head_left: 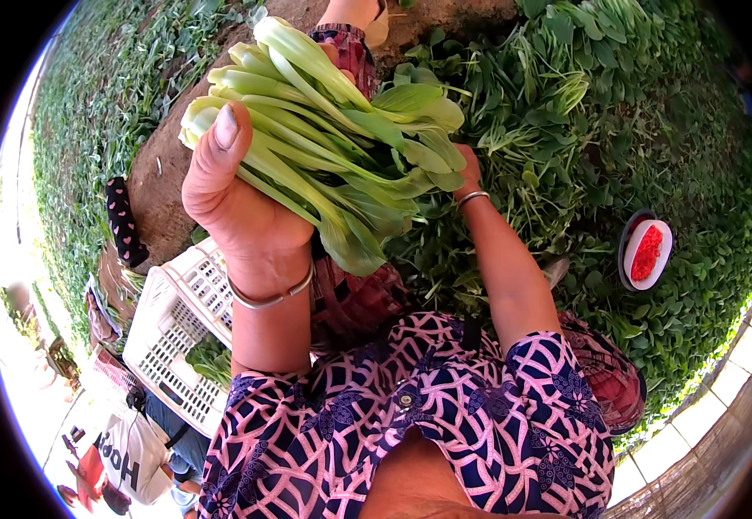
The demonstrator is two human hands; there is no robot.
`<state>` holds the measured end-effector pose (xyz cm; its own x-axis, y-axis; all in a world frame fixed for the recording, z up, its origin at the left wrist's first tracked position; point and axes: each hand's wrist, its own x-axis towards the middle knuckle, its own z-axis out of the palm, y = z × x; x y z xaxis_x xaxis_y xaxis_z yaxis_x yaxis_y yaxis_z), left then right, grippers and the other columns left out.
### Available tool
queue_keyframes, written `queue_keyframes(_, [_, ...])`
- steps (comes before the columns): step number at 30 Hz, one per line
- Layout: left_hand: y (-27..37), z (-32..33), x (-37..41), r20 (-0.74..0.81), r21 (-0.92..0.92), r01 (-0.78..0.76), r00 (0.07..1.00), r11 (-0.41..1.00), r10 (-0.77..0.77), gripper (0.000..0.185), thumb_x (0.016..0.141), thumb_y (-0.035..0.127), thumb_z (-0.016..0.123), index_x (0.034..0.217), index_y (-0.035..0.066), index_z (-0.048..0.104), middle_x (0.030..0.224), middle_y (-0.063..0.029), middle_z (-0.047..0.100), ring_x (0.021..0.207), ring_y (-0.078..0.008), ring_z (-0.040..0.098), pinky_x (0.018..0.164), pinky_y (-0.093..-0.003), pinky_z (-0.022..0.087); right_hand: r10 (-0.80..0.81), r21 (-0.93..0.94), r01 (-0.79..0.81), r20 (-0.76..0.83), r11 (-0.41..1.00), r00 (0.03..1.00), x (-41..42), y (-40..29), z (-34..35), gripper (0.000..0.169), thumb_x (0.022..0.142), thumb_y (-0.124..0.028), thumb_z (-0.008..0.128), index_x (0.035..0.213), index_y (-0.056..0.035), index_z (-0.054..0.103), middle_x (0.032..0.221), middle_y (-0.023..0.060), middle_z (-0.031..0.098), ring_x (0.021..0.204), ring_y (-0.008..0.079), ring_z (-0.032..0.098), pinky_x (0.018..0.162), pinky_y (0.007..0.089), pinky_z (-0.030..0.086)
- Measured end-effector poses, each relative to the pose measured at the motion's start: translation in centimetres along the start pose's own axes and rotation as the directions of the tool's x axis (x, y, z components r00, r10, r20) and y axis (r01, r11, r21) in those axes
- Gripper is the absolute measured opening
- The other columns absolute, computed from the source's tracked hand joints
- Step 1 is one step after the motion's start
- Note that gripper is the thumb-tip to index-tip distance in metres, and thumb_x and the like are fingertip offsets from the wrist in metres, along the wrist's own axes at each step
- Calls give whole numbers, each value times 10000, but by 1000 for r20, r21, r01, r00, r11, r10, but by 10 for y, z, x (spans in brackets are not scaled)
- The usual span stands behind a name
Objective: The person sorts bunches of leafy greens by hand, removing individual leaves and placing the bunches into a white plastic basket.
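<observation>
Raised in my left hand (230, 175) is a bunch of green bok choy (311, 139), pale stem ends to the left and leaves to the right. The thumb presses against the stems, and a metal bangle (272, 298) circles that wrist. Lower and to the right, my right hand (469, 170) is down among the growing greens (519, 168). The held leaves partly cover it, and its fingers are hidden. Another bangle (473, 197) sits on the right wrist.
A white plastic basket (155, 311) with some greens (210, 358) inside stands at my left. Bare soil (165, 172) holds a black heart-patterned cloth sleeve (121, 220). At right, a white oval dish (663, 259) contains red bits (646, 254). Another person (139, 457) is at lower left.
</observation>
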<state>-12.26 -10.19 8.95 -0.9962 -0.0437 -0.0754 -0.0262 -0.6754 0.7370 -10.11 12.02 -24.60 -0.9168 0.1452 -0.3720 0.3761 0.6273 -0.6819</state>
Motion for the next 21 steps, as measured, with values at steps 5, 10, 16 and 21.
queue_keyframes(5, [-4, 1, 0, 29, -14, 45, 999, 999, -44, 742, 821, 347, 693, 1365, -76, 419, 1292, -294, 530, 1160, -421, 553, 1038, -516, 419, 42, 597, 28, -103, 802, 994, -31, -2, -35, 250, 706, -156, 765, 871, 17, 690, 689, 37, 635, 583, 123, 547, 575, 301, 463])
queue_keyframes(10, [-6, 1, -4, 100, -68, 84, 992, 994, -77, 584, 849, 265, 674, 1288, -70, 484, 1254, -272, 563, 1106, -397, 584, 1006, -501, 439, 27, 806, 31, -59, 591, 998, -85, -67, -138, 146, 801, -59, 741, 907, 20, 679, 710, -46, 591, 593, 23, 468, 523, 217, 393])
queue_keyframes(16, [-18, 27, -9, 181, -76, 163, 972, 984, -147, 437, 815, 165, 694, 1178, -39, 561, 1006, -112, 644, 911, -242, 638, 849, -375, 509, -188, 402, 323, -340, 857, 922, -131, -89, -195, 187, 761, -80, 743, 911, 10, 677, 841, 87, 658, 729, 211, 630, 677, 308, 490])
queue_keyframes(21, [-26, 38, -16, 231, 74, 140, 961, 987, -153, 440, 771, 106, 734, 1160, 1, 557, 982, -44, 622, 870, -159, 621, 785, -301, 508, -155, 137, 221, -376, 966, 914, -157, -102, -205, 237, 758, -141, 752, 930, 5, 680, 777, 133, 662, 664, 242, 627, 649, 316, 487])
